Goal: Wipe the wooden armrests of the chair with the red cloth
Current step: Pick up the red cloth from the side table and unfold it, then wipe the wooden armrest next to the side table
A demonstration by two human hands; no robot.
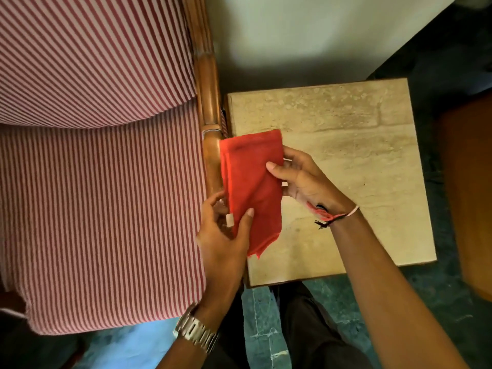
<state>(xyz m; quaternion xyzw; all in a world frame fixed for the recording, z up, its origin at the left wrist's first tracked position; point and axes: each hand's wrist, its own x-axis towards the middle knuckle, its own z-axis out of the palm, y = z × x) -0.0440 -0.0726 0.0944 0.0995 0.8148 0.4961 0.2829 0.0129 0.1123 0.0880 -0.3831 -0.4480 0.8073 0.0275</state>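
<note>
The red cloth is folded into a long strip and held in the air between both hands, beside the chair's wooden armrest. My left hand pinches its lower left edge, thumb on top. My right hand grips its right edge, thumb laid across the fabric. The cloth covers part of the armrest's near end and overlaps the side table's left edge. The chair has red-and-white striped cushions and fills the left half of the view.
A square stone-topped side table stands right against the armrest. A pale wall is behind it. An orange-brown piece of furniture sits at the far right. Dark green floor and my dark trousers show below.
</note>
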